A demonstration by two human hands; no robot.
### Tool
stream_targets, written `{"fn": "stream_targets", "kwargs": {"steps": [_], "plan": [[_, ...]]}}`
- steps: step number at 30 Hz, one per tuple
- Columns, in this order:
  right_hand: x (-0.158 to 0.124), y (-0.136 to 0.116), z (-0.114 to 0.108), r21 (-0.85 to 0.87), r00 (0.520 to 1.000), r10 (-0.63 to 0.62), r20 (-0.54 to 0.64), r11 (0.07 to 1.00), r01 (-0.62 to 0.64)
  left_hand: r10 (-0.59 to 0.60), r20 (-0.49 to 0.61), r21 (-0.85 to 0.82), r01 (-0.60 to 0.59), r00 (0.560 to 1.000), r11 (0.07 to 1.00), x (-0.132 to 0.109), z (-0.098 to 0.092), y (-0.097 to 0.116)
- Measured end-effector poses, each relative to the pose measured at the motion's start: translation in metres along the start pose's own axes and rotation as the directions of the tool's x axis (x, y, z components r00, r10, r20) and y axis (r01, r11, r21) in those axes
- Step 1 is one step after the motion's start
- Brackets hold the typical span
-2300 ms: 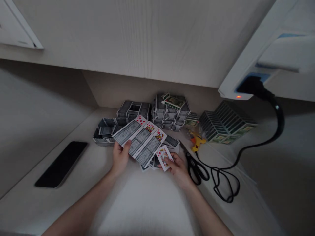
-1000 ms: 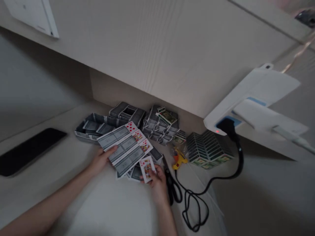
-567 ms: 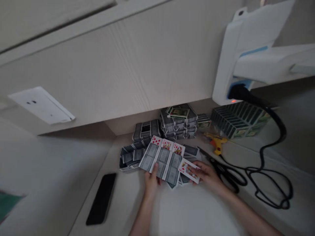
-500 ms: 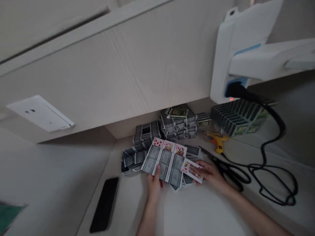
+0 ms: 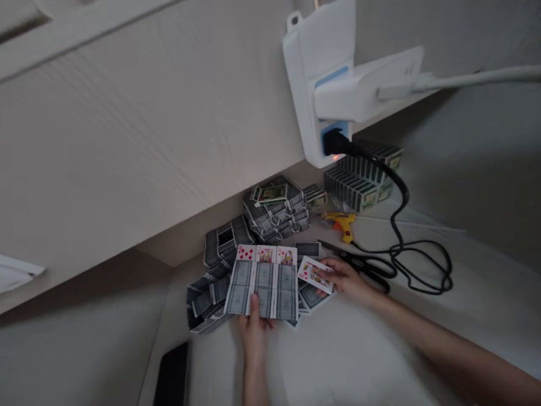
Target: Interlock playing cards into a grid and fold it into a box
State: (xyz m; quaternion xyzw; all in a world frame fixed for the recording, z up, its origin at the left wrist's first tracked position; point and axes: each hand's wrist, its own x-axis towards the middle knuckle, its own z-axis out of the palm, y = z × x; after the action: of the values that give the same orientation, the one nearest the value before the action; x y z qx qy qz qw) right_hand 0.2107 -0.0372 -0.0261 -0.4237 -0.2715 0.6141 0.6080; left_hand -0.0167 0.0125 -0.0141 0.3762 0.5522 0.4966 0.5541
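Note:
My left hand grips the lower edge of a panel of joined playing cards, thumb on top. The panel shows grey patterned backs, with three red-suited faces along its upper edge. Just right of it, my right hand pinches a single face-up playing card, a red court card. Loose playing cards lie face down beneath, partly covered. Left of the panel sits an open box made of cards with more cards inside.
Card-built blocks are stacked behind. A yellow glue gun, black scissors and a looped black cable lie to the right. Boxed card decks stand at the back, below a white power strip. A phone lies front left.
The camera view has turned to the right, so the scene has shifted left. The panel now appears more level, and a gap shows between it and the single card.

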Motion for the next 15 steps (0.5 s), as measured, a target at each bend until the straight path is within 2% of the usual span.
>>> {"fn": "stream_targets", "kwargs": {"steps": [6, 8, 13, 15], "plan": [[-0.0008, 0.0018, -0.0006, -0.035, 1.000, -0.008, -0.026, 0.999, 0.007, -0.008, 0.028, -0.063, 0.010, 1.000, 0.998, 0.0001, 0.0020, 0.0056], [-0.0012, 0.0011, 0.0002, -0.051, 1.000, 0.008, -0.010, 0.999, -0.008, -0.007, 0.028, -0.061, 0.009, 1.000, 0.998, -0.0002, 0.0015, 0.0050], [-0.0034, -0.0015, 0.0015, -0.118, 0.999, 0.037, -0.002, 0.992, -0.037, 0.025, 0.110, -0.046, -0.020, 0.994, 0.999, -0.0013, 0.0000, 0.0007], [-0.0037, -0.0019, 0.0009, -0.156, 0.999, 0.039, 0.004, 0.987, -0.038, 0.041, 0.094, -0.013, -0.039, 0.995, 0.999, -0.0024, 0.0003, -0.0007]]}}
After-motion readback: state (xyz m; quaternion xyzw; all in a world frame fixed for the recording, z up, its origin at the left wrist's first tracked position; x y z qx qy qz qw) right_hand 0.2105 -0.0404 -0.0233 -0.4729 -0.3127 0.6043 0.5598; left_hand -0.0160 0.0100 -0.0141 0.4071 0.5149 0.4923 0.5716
